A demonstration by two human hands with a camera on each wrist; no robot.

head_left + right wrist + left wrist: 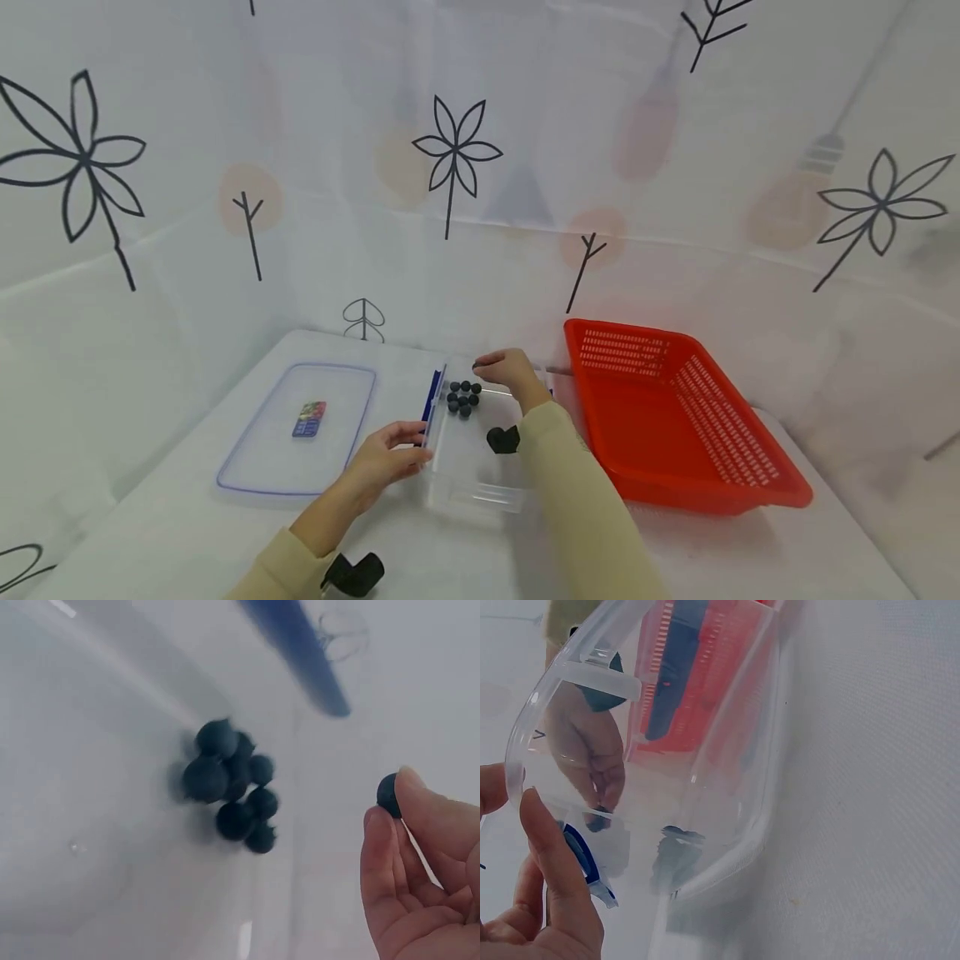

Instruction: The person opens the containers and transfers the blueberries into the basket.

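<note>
A clear plastic box (480,462) with blue latches stands on the table in front of me. My left hand (388,457) grips its left rim; in the left wrist view, thumb and fingers pinch the wall near a blue latch (581,853). Between thumb and fingertip, my right hand (510,373) pinches a single blueberry (387,795) over the far end of the box. Several more blueberries (206,778) lie clustered on the box floor, toward its far left corner. Through the clear wall, the right hand (592,750) shows in the left wrist view.
To the right, a red perforated basket (637,442) stands close beside the box. A clear lid with a blue-violet edge (262,490) lies flat on the left, bearing a small coloured label (308,419). A patterned white cloth (517,275) hangs behind the table.
</note>
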